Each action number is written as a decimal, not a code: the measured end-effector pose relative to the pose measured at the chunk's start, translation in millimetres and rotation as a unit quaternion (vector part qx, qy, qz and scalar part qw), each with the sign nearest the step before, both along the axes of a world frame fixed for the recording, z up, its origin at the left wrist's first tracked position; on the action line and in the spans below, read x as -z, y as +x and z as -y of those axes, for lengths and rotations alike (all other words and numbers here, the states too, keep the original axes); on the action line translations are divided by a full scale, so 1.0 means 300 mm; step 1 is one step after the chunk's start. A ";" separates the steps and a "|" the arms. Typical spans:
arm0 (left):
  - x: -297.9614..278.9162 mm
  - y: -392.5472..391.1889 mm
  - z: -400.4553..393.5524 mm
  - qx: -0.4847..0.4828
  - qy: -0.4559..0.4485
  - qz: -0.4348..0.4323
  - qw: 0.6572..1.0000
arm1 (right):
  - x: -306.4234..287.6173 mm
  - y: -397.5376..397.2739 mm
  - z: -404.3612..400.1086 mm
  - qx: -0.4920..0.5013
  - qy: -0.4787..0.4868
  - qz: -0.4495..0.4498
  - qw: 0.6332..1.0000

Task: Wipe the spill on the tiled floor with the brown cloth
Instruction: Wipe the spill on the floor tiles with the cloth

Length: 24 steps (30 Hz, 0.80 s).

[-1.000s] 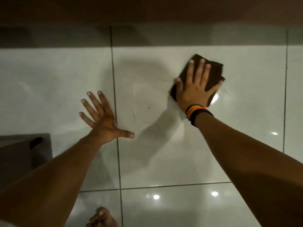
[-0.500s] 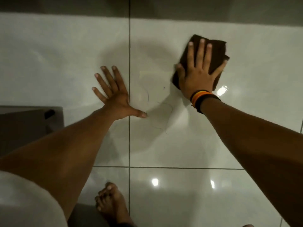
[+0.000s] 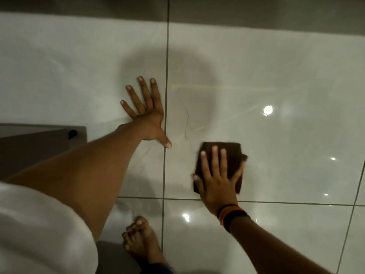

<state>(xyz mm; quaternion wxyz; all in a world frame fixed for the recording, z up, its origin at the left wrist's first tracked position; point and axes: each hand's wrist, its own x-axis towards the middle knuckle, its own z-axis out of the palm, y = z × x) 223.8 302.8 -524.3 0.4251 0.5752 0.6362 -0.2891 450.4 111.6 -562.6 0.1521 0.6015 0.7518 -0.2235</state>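
The folded brown cloth (image 3: 235,153) lies flat on the glossy white tiled floor (image 3: 276,66), just above a horizontal grout line. My right hand (image 3: 216,179) presses down on it with fingers spread, covering its lower half; a striped band circles that wrist. My left hand (image 3: 146,113) rests flat on the floor to the left of the vertical grout line, fingers apart, holding nothing. Between the hands, faint wet streaks (image 3: 217,88) and thin hair-like strands (image 3: 186,123) mark the tile.
A grey box-like object (image 3: 39,143) sits at the left edge. My bare foot (image 3: 141,240) stands on the tile below the hands. A dark band of wall or furniture (image 3: 256,10) runs along the top. Ceiling lights glare off the floor (image 3: 268,110).
My right hand has dragged the cloth toward me, from the far part of the tile down to near the horizontal grout line. My left hand stays planted.
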 end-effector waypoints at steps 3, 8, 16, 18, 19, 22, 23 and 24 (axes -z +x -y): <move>0.003 -0.005 0.001 -0.002 0.009 0.005 1.000 | 0.027 -0.028 -0.245 -0.157 0.055 -0.065 0.984; 0.008 -0.003 0.002 -0.006 0.015 0.006 1.000 | 0.044 -0.004 -0.550 -0.101 0.088 -0.045 0.990; 0.011 -0.011 0.004 -0.006 0.021 0.016 1.000 | 0.007 -0.014 -0.298 -0.103 0.041 -0.015 0.994; 0.012 -0.010 0.004 -0.007 0.024 0.017 1.000 | 0.025 -0.036 -0.391 -0.151 0.055 -0.038 0.986; 0.014 -0.011 0.005 -0.008 0.026 0.016 1.000 | 0.037 -0.052 -0.456 -0.176 0.066 -0.046 0.981; 0.019 -0.013 0.005 -0.009 0.030 0.017 0.999 | 0.052 -0.089 -0.655 -0.169 0.093 -0.039 0.980; 0.018 -0.014 0.008 -0.005 0.031 0.017 0.999 | 0.054 -0.081 -0.701 -0.133 0.101 -0.037 0.985; 0.016 -0.013 0.009 -0.001 0.030 0.017 0.999 | 0.055 -0.058 -0.728 -0.084 0.103 -0.033 0.991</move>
